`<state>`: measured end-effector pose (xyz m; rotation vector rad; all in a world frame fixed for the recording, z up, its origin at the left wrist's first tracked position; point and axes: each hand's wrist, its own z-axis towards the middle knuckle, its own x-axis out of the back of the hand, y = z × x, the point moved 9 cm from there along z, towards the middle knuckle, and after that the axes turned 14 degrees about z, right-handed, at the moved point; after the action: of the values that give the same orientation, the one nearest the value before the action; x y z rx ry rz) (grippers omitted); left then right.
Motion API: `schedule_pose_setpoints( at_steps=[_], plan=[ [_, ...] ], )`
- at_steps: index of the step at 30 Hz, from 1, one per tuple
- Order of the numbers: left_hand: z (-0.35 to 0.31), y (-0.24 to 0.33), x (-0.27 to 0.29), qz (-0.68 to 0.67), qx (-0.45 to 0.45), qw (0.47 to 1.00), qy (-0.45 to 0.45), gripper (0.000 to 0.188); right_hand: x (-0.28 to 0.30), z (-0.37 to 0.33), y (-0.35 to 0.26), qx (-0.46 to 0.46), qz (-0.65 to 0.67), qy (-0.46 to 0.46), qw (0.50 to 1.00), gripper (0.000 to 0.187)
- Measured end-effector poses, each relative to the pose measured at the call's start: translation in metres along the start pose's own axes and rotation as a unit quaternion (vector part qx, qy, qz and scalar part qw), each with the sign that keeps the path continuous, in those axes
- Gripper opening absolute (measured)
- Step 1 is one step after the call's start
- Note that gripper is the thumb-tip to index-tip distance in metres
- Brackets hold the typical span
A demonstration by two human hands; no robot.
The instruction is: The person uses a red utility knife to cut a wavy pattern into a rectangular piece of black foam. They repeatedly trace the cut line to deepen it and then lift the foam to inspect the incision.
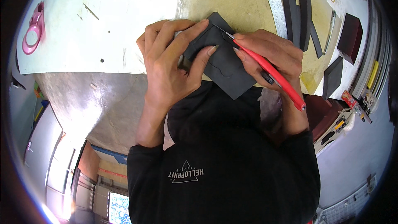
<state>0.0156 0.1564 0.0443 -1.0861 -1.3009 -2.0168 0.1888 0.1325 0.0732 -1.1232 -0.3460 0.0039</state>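
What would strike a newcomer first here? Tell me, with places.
The red tool in the right hand would likely strike first, its tip over the black piece touched by the left hand. Next comes the pink object with a round opening, far left on the white table.

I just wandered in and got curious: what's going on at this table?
A person has a left hand spread over a small black sheet, fingertips on it. The right hand holds a red craft knife, its thin blade over the sheet's far part. A curved line shows on the sheet. A metal ruler and black strips lie off to the right.
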Motion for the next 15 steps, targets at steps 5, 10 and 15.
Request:
schedule_pose_setpoints(
  at_steps=[5, 10, 15],
  plan=[
    [0.0, 0.0, 0.0, 0.003, -0.004, 1.0, 0.008, 0.047, -0.004, 0.001, -0.003, 0.007, -0.016, 0.016, 1.0, 0.04],
    [-0.001, 0.0, 0.0, 0.009, -0.008, 1.0, 0.014, 0.046, -0.008, -0.002, -0.004, -0.015, -0.023, 0.033, 0.999, 0.041],
    [-0.003, 0.0, 0.0, 0.01, -0.007, 1.0, 0.024, 0.044, -0.011, -0.004, -0.004, 0.02, -0.006, 0.028, 0.999, 0.046]
  ],
)
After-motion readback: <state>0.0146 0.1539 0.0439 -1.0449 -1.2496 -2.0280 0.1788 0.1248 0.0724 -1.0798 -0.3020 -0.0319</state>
